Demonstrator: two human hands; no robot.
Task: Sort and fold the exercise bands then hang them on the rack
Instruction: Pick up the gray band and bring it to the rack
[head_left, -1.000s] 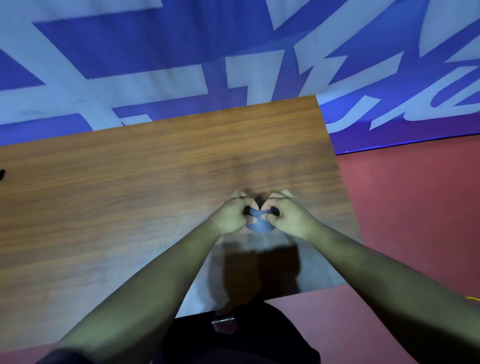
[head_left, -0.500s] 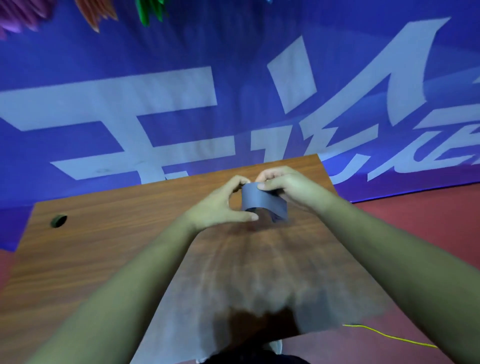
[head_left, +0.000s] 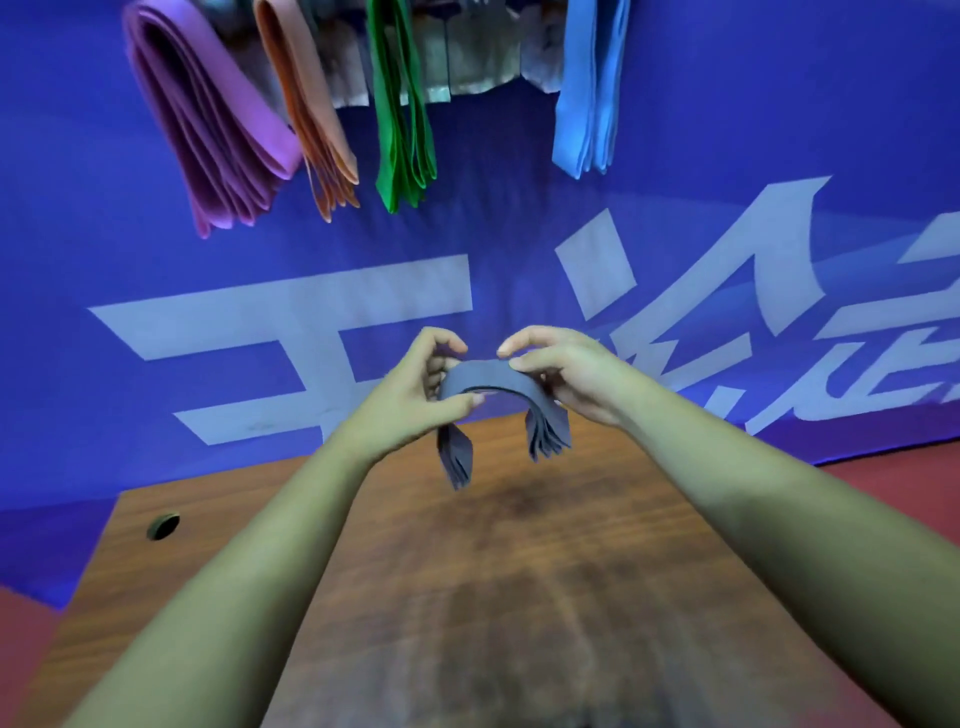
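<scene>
A folded grey-blue exercise band (head_left: 493, 382) is held up in the air above the far edge of the wooden table (head_left: 519, 571), bent into an arch with both layered ends drooping down. My left hand (head_left: 415, 395) pinches its left side between thumb and fingers. My right hand (head_left: 561, 369) pinches its right side from above. Folded bands hang from a rack along the top: purple (head_left: 208, 124), orange (head_left: 311, 114), green (head_left: 402, 114) and light blue (head_left: 587, 88).
A blue banner (head_left: 675, 208) with large white characters covers the wall behind the table. A cable hole (head_left: 162, 526) sits near the table's far left corner. Red floor (head_left: 909, 499) shows on the right and at the lower left.
Both hands lifted the folded grey-blue band off the table and raised it toward the wall. The view tilted up, bringing the hanging bands into sight.
</scene>
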